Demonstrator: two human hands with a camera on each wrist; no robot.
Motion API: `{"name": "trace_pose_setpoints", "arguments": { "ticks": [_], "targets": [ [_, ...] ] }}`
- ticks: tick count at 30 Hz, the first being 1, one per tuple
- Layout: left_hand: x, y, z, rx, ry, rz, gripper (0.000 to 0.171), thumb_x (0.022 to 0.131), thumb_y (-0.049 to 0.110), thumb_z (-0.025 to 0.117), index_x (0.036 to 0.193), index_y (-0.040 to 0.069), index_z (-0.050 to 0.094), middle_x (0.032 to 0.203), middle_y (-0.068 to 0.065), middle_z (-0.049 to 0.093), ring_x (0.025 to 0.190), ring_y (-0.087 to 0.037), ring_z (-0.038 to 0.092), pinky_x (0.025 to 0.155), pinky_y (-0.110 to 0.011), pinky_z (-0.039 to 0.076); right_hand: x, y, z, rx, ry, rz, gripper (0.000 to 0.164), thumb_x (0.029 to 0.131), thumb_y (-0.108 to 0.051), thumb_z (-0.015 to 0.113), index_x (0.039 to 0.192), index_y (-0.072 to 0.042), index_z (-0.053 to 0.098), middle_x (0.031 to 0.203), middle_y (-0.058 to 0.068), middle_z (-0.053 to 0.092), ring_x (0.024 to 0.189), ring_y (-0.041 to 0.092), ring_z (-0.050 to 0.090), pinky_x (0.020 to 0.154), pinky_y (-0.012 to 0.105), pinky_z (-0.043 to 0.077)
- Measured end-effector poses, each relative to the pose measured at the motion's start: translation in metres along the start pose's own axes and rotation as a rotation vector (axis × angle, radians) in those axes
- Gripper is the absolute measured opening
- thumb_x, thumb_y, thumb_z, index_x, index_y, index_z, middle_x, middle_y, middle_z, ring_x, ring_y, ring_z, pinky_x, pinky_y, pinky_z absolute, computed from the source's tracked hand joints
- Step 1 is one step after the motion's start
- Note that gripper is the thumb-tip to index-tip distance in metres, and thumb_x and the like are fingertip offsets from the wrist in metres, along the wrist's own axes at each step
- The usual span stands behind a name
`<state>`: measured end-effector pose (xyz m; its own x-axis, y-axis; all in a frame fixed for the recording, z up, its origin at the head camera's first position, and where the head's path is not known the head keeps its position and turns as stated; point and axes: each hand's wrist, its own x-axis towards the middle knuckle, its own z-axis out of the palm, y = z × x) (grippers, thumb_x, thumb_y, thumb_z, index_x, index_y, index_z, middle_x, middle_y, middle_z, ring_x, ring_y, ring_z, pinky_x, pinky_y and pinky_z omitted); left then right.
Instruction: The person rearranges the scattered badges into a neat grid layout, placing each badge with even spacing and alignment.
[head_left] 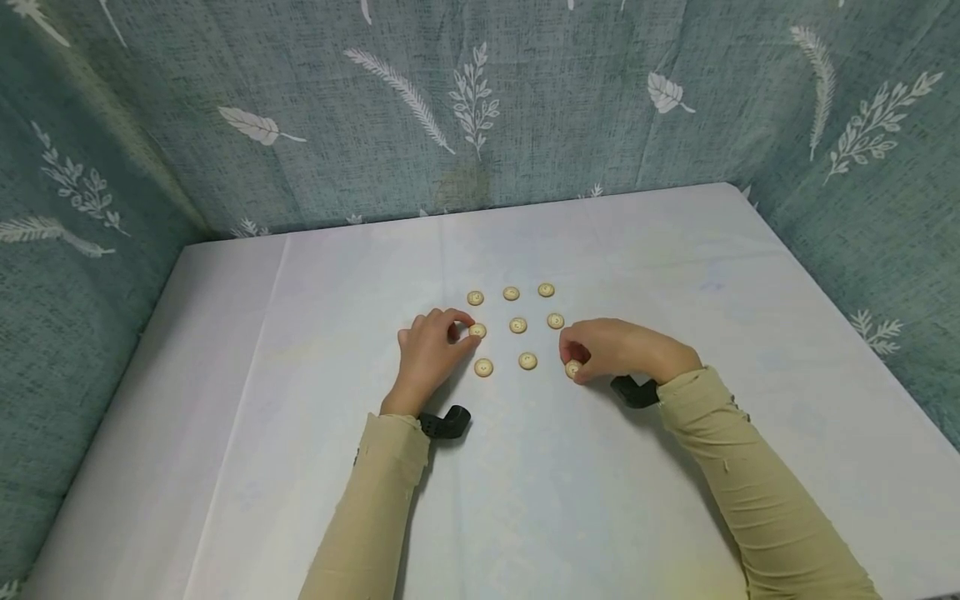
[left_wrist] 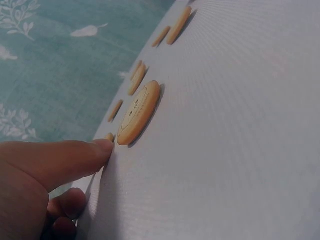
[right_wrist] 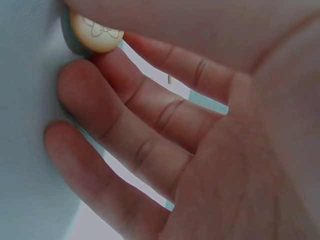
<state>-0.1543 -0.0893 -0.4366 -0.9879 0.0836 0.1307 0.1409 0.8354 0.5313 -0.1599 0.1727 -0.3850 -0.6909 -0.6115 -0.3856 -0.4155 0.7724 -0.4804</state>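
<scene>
Round pale wooden buttons with printed markings lie on the white tabletop in three rows of three. My left hand (head_left: 431, 354) has its thumb and index finger at the edges of the middle row's left button (head_left: 477, 332), pinching it. In the left wrist view, that button is mostly behind the thumb, and the front row's left button (left_wrist: 139, 114) lies just beyond the thumb tip. My right hand (head_left: 618, 350) pinches the front row's right button (head_left: 573, 369) by its edge. The right wrist view shows part of this button (right_wrist: 97, 34), with a flower-like drawing, between thumb and fingers.
The front row's middle button (head_left: 528, 361) and the centre button (head_left: 518, 325) lie between the hands. A back-row button (head_left: 546, 290) stands beyond the right hand. Leaf-patterned green cloth (head_left: 525, 108) encloses the white table (head_left: 300, 333) at the back and sides.
</scene>
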Motion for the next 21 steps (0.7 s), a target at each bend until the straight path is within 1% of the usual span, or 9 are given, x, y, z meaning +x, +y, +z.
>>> {"name": "trace_pose_setpoints", "arguments": {
  "ticks": [13,21],
  "targets": [
    [-0.0007,0.0000,-0.0005,-0.002,0.006,0.014,0.023,0.080,0.037,0.064,0.097,0.021,0.063,0.075,0.003,0.048,0.071,-0.018,0.039,0.069,-0.039,0.023,0.0009,-0.0008,-0.0002,-0.026,0.022,0.015,0.013,0.077,-0.014,0.066,0.082,-0.016,0.054,0.072,-0.003,0.049,0.069,0.013,0.045,0.063,0.029,0.037],
    [-0.0006,0.0001,0.0000,0.001,0.004,0.014,0.023,0.080,0.038,0.064,0.097,0.021,0.063,0.074,0.003,0.048,0.071,-0.018,0.040,0.069,-0.040,0.023,0.0018,0.0019,0.0010,-0.037,0.097,0.040,0.011,0.078,-0.018,0.065,0.083,-0.018,0.056,0.074,-0.003,0.051,0.071,0.014,0.046,0.064,0.030,0.037]
  ]
}}
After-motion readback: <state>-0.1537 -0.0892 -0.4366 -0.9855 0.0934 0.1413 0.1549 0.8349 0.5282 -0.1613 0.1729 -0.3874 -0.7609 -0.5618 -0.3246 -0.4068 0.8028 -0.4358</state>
